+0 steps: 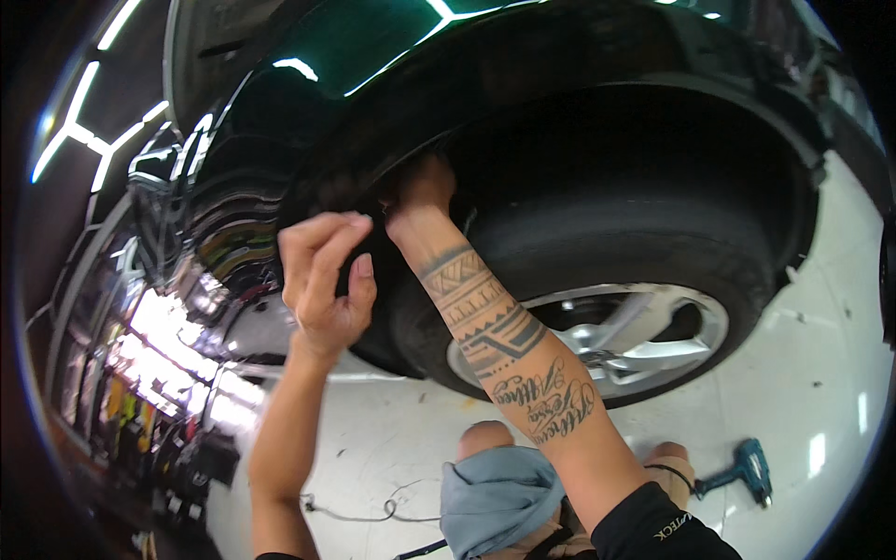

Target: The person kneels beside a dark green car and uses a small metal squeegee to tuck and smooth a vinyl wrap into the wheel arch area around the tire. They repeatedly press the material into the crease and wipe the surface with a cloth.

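A glossy black car fender (308, 121) arches over a black tyre (616, 219) with a silver spoked wheel rim (607, 336). My right hand (425, 187) reaches up into the dark gap between the wheel arch edge and the tyre. Shadow hides its fingers, so any grip there is out of sight. Beside the arch's left edge, my left hand (329, 280) is raised with bent fingers and the thumb apart from them. Nothing shows in it, and whether its fingertips touch the panel is unclear.
A blue-grey cloth (499, 499) lies over my lap. On the pale floor (803, 373) to the right rests a teal heat gun (747, 474). A thin dark cable (392, 511) runs along the floor at lower left. Dark equipment (201, 467) stands farther left.
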The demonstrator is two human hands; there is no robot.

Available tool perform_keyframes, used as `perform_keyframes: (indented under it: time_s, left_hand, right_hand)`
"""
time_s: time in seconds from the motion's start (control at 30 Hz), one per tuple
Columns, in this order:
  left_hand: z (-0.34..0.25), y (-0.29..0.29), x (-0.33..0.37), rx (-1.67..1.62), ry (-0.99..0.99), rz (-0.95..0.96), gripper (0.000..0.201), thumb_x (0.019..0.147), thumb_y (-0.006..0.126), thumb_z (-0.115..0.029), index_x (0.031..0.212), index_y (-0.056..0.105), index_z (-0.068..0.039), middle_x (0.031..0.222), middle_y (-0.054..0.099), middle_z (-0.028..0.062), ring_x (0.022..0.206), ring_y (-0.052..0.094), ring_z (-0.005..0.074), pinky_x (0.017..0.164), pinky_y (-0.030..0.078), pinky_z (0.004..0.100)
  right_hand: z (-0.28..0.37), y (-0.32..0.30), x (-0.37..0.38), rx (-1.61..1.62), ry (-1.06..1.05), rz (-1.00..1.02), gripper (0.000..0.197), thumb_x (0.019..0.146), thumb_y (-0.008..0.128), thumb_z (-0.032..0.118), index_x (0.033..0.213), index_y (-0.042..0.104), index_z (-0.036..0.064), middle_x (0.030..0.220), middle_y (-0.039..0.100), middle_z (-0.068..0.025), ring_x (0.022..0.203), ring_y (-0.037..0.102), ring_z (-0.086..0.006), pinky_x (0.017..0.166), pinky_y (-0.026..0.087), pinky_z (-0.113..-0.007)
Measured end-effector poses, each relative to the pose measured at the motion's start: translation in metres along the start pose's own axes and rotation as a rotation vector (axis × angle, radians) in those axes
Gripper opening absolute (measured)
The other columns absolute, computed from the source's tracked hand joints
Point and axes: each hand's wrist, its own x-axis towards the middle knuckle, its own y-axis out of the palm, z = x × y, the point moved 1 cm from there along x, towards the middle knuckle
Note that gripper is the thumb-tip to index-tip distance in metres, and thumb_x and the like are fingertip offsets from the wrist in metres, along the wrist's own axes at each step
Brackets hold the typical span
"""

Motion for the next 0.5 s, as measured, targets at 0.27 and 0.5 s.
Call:
perform_keyframes:
  time_s: [0.27, 0.5]
  left_hand:
    - [-0.046, 0.095, 0.026, -0.746, -0.884, -0.353, 0.037, 0.099, 0.047, -0.024, 0.121, 0.054, 0.005, 0.1, 0.063, 0.0089, 0.087, 0.053, 0.0111, 0.08, 0.042, 0.0247]
    - [0.0, 0.119, 0.01, -0.161, -0.629, -0.084, 0.028, 0.095, 0.047, -0.021, 0.104, 0.067, -0.003, 0.098, 0.066, 0.0149, 0.085, 0.062, 0.0221, 0.076, 0.045, 0.0345]
  right_hand:
    - [0.061, -0.045, 0.053, -1.68, -0.471, 0.01, 0.021, 0.09, 0.05, 0.018, 0.097, 0.065, 0.0053, 0.083, 0.066, -0.0116, 0.071, 0.064, -0.0241, 0.067, 0.053, -0.034]
    - [0.051, -0.016, -0.053, -0.607, -0.213, 0.063, 0.011, 0.086, 0.048, 0.009, 0.089, 0.059, 0.0101, 0.082, 0.056, -0.0052, 0.068, 0.05, -0.0167, 0.059, 0.041, -0.032]
